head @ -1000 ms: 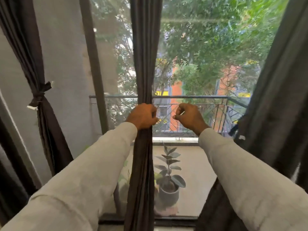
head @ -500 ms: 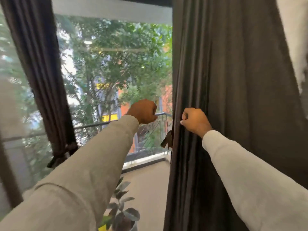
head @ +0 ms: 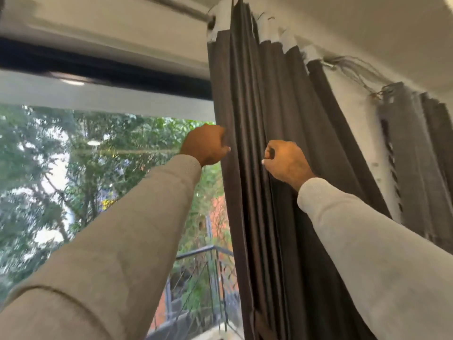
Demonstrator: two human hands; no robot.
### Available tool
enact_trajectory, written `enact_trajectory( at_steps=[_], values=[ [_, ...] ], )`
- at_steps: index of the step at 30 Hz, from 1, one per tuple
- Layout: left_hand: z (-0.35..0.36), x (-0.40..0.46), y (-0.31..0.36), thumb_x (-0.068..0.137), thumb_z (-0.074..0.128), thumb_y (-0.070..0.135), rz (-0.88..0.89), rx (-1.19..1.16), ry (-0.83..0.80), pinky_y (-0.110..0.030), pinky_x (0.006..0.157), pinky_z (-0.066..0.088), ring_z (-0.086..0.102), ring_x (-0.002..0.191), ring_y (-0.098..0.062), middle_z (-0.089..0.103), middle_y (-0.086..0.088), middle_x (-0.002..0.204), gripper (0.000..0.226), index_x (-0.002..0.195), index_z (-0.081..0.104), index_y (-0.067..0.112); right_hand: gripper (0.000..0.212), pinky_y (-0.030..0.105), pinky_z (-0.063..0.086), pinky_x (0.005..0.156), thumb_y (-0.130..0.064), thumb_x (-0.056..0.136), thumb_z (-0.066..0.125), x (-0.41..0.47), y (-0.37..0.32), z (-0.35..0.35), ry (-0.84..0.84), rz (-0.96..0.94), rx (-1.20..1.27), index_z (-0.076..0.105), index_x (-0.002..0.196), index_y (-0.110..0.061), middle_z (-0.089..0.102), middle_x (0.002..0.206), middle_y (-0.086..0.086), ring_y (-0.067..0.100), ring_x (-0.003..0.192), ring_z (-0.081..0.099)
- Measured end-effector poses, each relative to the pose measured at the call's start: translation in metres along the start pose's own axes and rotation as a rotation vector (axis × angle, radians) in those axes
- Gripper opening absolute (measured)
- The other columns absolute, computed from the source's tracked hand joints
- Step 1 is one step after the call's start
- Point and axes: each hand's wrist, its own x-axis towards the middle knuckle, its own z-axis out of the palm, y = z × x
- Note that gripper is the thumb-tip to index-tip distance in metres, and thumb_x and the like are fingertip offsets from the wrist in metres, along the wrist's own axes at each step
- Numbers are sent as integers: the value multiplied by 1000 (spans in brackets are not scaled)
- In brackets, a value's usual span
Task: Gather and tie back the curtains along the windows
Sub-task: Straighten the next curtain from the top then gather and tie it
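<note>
A dark brown pleated curtain [head: 247, 114] hangs from a rod at the window's right side, bunched into close folds. My left hand [head: 206, 144] is raised to the curtain's left edge, fingers curled round that edge. My right hand [head: 285, 160] is at about the same height further right, curled and pinching a fold in the curtain's middle. Both arms in pale sleeves reach up and forward. The curtain's lower part runs out of view at the bottom.
The curtain rod [head: 181, 8] runs along the top under the ceiling. A second grey-brown curtain panel [head: 416, 148] hangs at the far right against a white wall. Through the window glass [head: 85, 168] are trees and a balcony railing [head: 203, 251].
The view has swung right and upward, away from the tied middle curtain. Both hands have left that curtain and now hold the right curtain higher up, near its top.
</note>
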Motion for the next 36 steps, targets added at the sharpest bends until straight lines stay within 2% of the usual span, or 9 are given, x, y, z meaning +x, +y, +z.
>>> enact_trajectory(
  at_steps=[4, 9, 14, 21, 25, 28, 31, 34, 36],
  values=[
    [20, 58, -1, 89, 72, 49, 0, -59, 144, -37, 70, 43, 65, 90, -35, 70, -7, 95, 30, 92, 60, 21, 19, 30, 49, 69, -30, 85, 74, 59, 6, 0, 120, -74, 18, 58, 78, -24, 65, 81, -5, 20, 78, 63],
    [45, 109, 4, 94, 67, 51, -55, 8, 273, -42, 77, 46, 65, 100, -42, 70, -13, 106, 34, 103, 62, 19, 13, 30, 44, 71, -28, 88, 72, 121, 15, 10, 173, -143, 54, 61, 83, -23, 66, 87, -3, 21, 82, 60],
    [51, 152, 19, 97, 60, 62, -230, 142, 522, -48, 78, 50, 66, 103, -49, 69, -22, 114, 56, 117, 58, 10, 14, 33, 48, 74, -32, 91, 70, 185, 19, 26, 283, -258, 226, 66, 88, -19, 69, 90, 1, 24, 86, 63],
    [10, 184, 19, 96, 61, 26, -373, 362, 605, -49, 83, 51, 65, 108, -48, 66, -25, 119, 40, 128, 52, 3, 26, 48, 58, 84, -43, 103, 57, 245, -2, 33, 366, -296, 544, 63, 95, -18, 69, 95, 3, 26, 91, 66],
    [-36, 176, -7, 98, 58, 19, -372, 525, 558, -51, 85, 53, 62, 104, -51, 65, -27, 115, 25, 119, 58, 5, 43, 47, 55, 85, -61, 102, 46, 251, -24, 38, 506, -324, 641, 58, 93, -21, 64, 97, 2, 26, 92, 62],
    [-77, 153, -42, 99, 57, 12, -527, 629, 557, -54, 88, 52, 61, 110, -53, 64, -31, 118, 22, 119, 60, 2, 44, 51, 52, 93, -60, 97, 55, 246, -38, 43, 550, -353, 569, 59, 110, -18, 63, 116, 10, 34, 111, 60],
    [-112, 132, -69, 93, 70, 17, -757, 521, 618, -54, 101, 53, 62, 121, -51, 65, -31, 130, 36, 123, 65, -2, 43, 55, 46, 99, -44, 91, 66, 240, -52, 44, 615, -367, 385, 57, 124, -17, 57, 131, 13, 37, 123, 55],
    [-126, 130, -67, 86, 71, 15, -683, 416, 628, -50, 97, 57, 67, 113, -46, 71, -24, 121, 28, 113, 75, 6, 33, 53, 44, 96, -32, 88, 61, 236, -76, 43, 707, -425, 288, 63, 117, -17, 60, 125, 11, 37, 118, 55],
    [-135, 130, -73, 86, 70, 15, -677, 428, 674, -51, 99, 57, 67, 116, -47, 69, -24, 124, 31, 116, 74, 7, 32, 53, 43, 98, -41, 96, 54, 234, -94, 42, 644, -423, 330, 66, 111, -16, 66, 120, 11, 36, 116, 57]
  ],
)
